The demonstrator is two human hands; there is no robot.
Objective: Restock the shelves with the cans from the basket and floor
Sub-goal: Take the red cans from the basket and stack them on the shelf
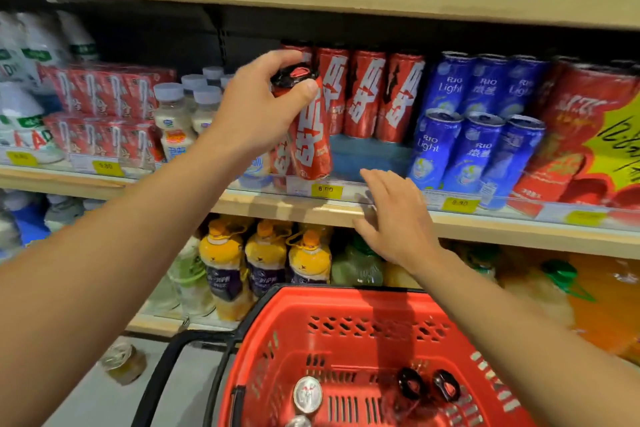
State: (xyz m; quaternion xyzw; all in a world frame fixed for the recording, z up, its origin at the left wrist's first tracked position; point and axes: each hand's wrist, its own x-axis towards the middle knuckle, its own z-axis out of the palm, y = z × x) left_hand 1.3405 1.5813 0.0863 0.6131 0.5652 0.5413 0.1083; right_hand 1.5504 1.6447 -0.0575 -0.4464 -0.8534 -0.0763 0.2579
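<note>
At the front edge of the middle shelf (311, 211), a red can (308, 128) with white lettering is gripped near its black top by the left hand (263, 111), the fingers and thumb being curled round its upper part. The can is held tilted, its base low against the clear price rail, just in front of a blue-lined gap. Behind that gap a row of matching red cans (367, 97) is lined up upright at the back of the shelf. To the right of them, blue cans (474, 135) marked "RIO Light" are stacked in two rows, and further right larger red cans (581, 121) are seen beside a yellow handwritten sign. To the left, small white bottles (173, 118) with grey caps and red carton packs (104, 107) are ranged.

The right hand (394, 218) is held with its fingers spread and straight, nothing being grasped; it is placed over the wooden shelf edge, below the gap, though whether the edge is touched cannot be told.

Below, a red basket (346, 308) with black handles is seen, and inside it two black-topped cans (429, 385) and a silver-topped can (307, 393) are standing. On the floor to the left of the basket a further can (123, 362) is lying, blurred. Orange-capped bottles (266, 260) are shelved on the lower level.
</note>
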